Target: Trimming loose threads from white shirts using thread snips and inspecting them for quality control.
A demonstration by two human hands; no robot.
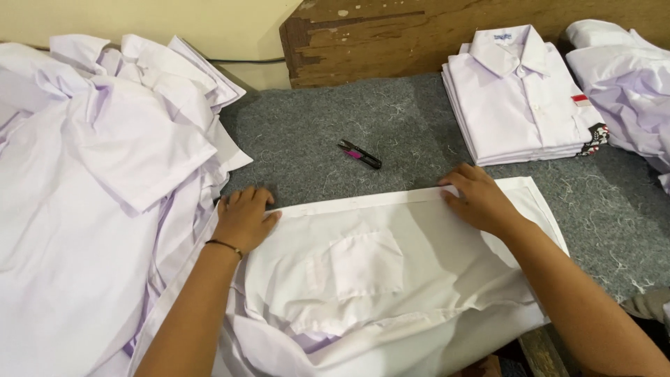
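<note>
A white shirt (363,269) lies spread flat on the grey felt table (391,132), its chest pocket facing up and its straight hem edge along the far side. My left hand (244,218) presses flat on the shirt's left end, fingers together; a thin dark band circles that wrist. My right hand (478,197) presses palm-down on the hem near the shirt's right end. Neither hand grips anything. A small black and pink thread snipper (360,155) lies on the felt just beyond the shirt, between my hands.
A big heap of loose white shirts (98,188) fills the left side. A neat stack of folded white shirts (520,98) sits at the back right, with more crumpled white cloth (628,84) beside it. A worn wooden board (391,35) backs the table.
</note>
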